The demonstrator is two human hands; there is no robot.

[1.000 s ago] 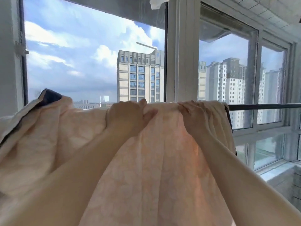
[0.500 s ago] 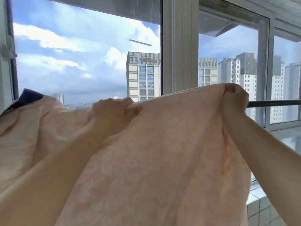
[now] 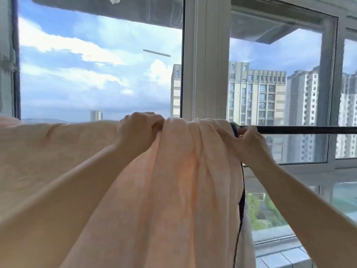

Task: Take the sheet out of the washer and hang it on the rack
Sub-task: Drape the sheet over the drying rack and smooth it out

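Both hands are up at the dark rack bar [image 3: 309,130], which runs level in front of the window [image 3: 100,74] and shows bare only to the right. The peach sheet [image 3: 173,190] is draped over that bar: it spreads flat away to the left edge of view, bunches into folds between the hands, and hangs down in long pleats below. The left hand [image 3: 139,132] has its fingers curled into a gathered ridge of cloth at the top of the bar, gripping it. The right hand [image 3: 249,141] sits at the sheet's right edge, just where the cloth ends and the bare bar begins; its fingers are bent and pinch the edge, beside a dark trim [image 3: 241,206] that runs down the side of the hanging cloth. Whether the right fingers also touch the bar itself cannot be told. A white window post [image 3: 204,60] stands behind the middle of the sheet, and tall apartment blocks [image 3: 257,93] and cloudy sky show through the glass.
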